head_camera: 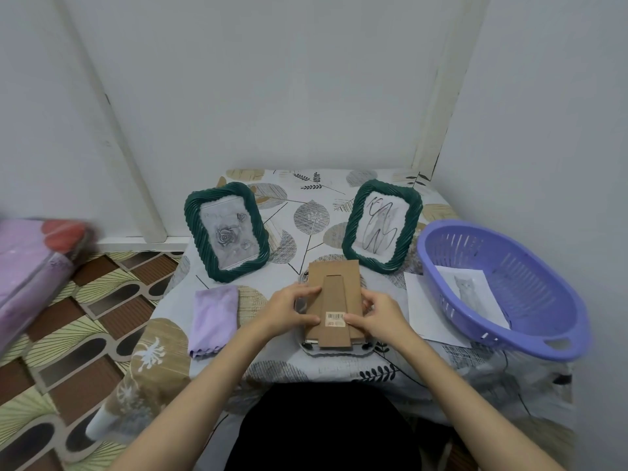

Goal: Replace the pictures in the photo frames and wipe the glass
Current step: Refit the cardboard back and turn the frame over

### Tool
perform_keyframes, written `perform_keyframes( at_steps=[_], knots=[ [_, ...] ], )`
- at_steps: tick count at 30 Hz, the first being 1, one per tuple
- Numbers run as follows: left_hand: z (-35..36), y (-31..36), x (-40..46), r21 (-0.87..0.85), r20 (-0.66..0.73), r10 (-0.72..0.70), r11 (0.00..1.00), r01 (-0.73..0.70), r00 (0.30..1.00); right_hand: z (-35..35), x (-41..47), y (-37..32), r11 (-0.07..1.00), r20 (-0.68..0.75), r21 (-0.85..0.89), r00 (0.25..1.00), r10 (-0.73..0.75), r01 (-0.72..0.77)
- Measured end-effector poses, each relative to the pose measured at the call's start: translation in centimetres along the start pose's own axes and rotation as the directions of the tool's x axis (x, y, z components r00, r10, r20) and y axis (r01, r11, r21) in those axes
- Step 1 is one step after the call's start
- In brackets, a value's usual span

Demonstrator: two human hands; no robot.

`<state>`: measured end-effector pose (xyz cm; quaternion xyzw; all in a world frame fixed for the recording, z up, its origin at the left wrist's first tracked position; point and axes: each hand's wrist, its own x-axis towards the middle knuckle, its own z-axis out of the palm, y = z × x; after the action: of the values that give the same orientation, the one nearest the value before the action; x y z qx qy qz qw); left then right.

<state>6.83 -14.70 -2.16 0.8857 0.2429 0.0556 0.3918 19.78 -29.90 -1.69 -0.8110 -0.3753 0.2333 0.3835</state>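
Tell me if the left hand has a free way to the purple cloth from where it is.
Probably yes: the purple cloth lies flat just left of the left hand, with only bare tablecloth between, though that hand now rests on the face-down frame.
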Motion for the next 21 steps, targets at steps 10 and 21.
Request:
perform_keyframes(
  at_steps=[10,21],
  knots=[
    [0.1,-0.3,0.0,0.037,0.026,0.012,0.999,-0.013,1.000,-0.5,0.6,0.3,0.995,0.074,-0.082,0.996,0.058,-0.052],
    [-0.2,-0.3,0.2,0.056,0.036,-0.005,0.998,0.003,0.999,-1.3,1.4,0.9,0.983,0.132,-0.168,0.987,0.094,-0.071]
  ],
)
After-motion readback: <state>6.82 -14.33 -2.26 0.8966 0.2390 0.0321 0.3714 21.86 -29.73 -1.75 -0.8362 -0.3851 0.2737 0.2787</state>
